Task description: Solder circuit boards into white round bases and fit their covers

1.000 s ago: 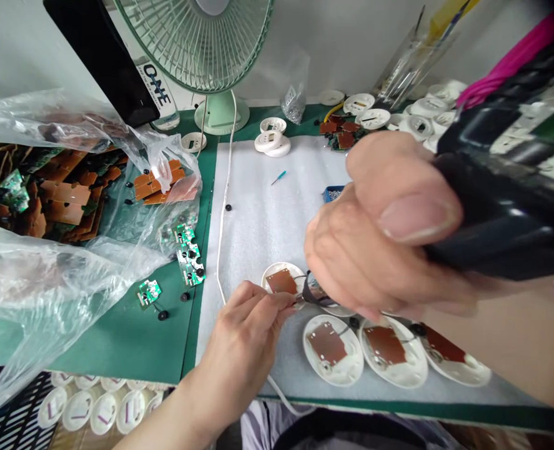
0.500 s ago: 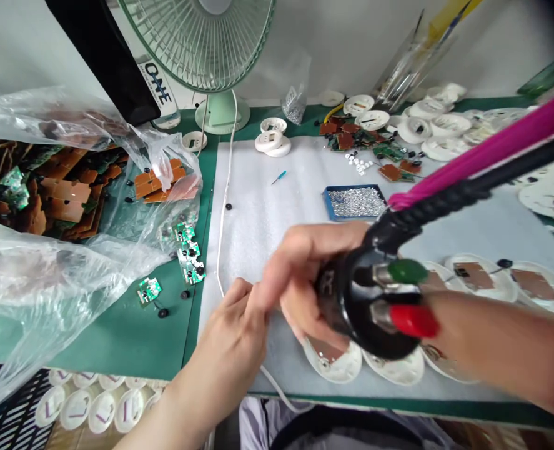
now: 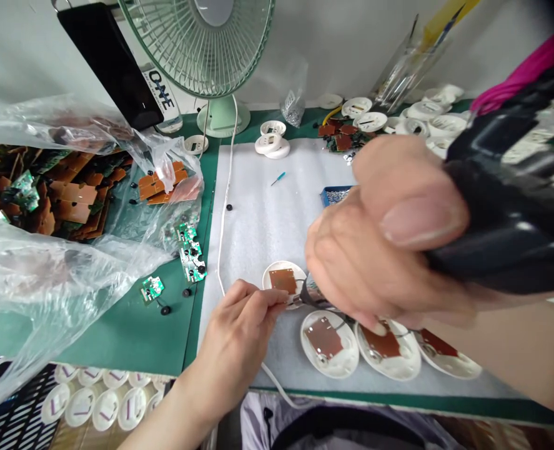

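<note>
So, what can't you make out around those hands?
Only the head view shows this:
- Whatever the left hand pinches: too small, and its fingertips cover it.
- The shiny piece: the right hand partly hides it, so I can't identify it.
- The black tool: its far end is cut off by the right edge.
- The blue tray: mostly behind the right hand.
- The boards: partly blurred by the plastic bag.

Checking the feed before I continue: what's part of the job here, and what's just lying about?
In use: left hand; right hand; black corded tool; white round base with brown board.
Lying about: desk fan; plastic bag; green circuit boards; small blue screwdriver; blue tray.
</note>
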